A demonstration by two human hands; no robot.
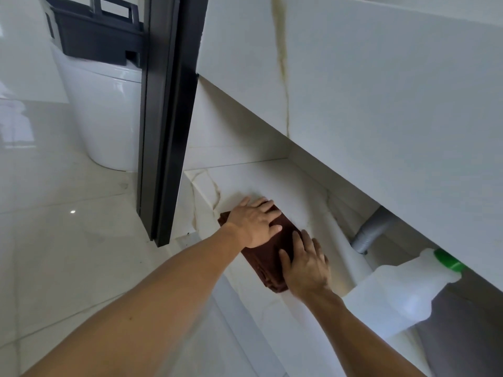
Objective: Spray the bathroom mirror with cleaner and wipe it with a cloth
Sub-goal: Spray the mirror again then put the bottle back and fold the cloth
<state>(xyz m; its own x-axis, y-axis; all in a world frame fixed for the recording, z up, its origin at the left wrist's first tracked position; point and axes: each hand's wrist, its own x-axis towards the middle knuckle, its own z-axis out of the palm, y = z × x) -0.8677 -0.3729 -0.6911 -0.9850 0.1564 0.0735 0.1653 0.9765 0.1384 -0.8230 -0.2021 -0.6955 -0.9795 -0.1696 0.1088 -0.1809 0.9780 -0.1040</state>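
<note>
A folded dark red-brown cloth (265, 263) lies on a low white marble shelf (272, 178) under the vanity. My left hand (254, 223) rests flat on the cloth's far end with its fingers straight. My right hand (306, 263) lies flat on the near right part of the cloth, fingers extended. A translucent white jug with a green cap (402, 289) stands on the shelf to the right of my right hand. No mirror is in view.
The white marble vanity front (367, 91) overhangs the shelf. A grey drain pipe (373, 229) runs down behind the jug. A black door frame (166, 118) stands to the left, with a white toilet (106, 110) and a dark basket (95, 31) beyond it. Glossy floor tiles (68, 254) lie at the left.
</note>
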